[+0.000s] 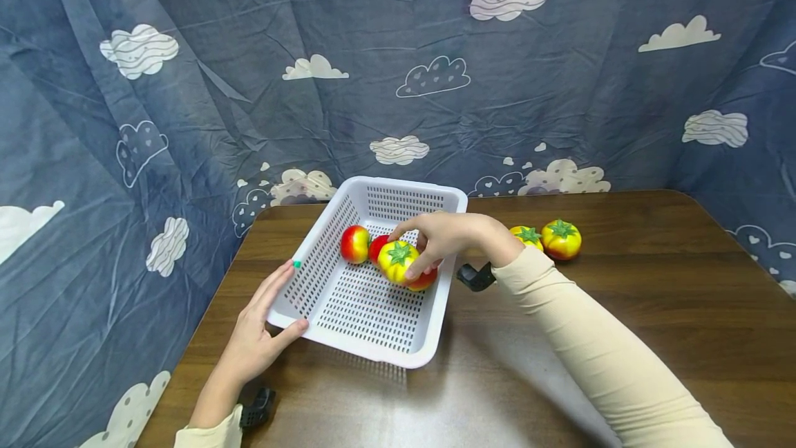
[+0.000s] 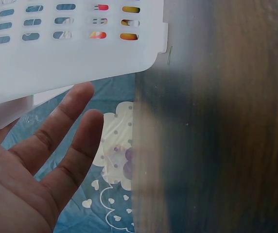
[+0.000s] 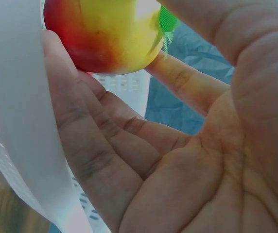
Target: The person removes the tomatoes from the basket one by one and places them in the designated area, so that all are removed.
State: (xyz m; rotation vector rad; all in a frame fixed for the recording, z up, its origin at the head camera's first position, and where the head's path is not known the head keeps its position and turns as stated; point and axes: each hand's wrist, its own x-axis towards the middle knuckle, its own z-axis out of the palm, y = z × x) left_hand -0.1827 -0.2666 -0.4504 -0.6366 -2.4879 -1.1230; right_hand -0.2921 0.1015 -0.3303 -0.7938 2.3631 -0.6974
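Observation:
My right hand (image 1: pixel 438 234) reaches over the right rim into a white perforated plastic basket (image 1: pixel 379 351). Between thumb and fingers it grips a yellow-and-red toy tomato (image 1: pixel 396 261) with a green leafy top, which the right wrist view shows close up as a glossy tomato (image 3: pixel 110 39). Under and beside it in the basket lie a red-and-yellow round fruit (image 1: pixel 355 244), a red one (image 1: pixel 377 248) and a partly covered one (image 1: pixel 424 281). At the basket's near left corner, my left hand (image 1: pixel 255 337) rests its thumb on the rim, its straight fingers along the side.
Two more yellow-and-red tomatoes, one partly behind my right forearm (image 1: pixel 527 235) and one whole (image 1: pixel 562 239), sit on the brown wooden table (image 1: pixel 653 282) right of the basket. A blue cloud-patterned cloth (image 1: pixel 398 33) hangs behind the table and along its left side.

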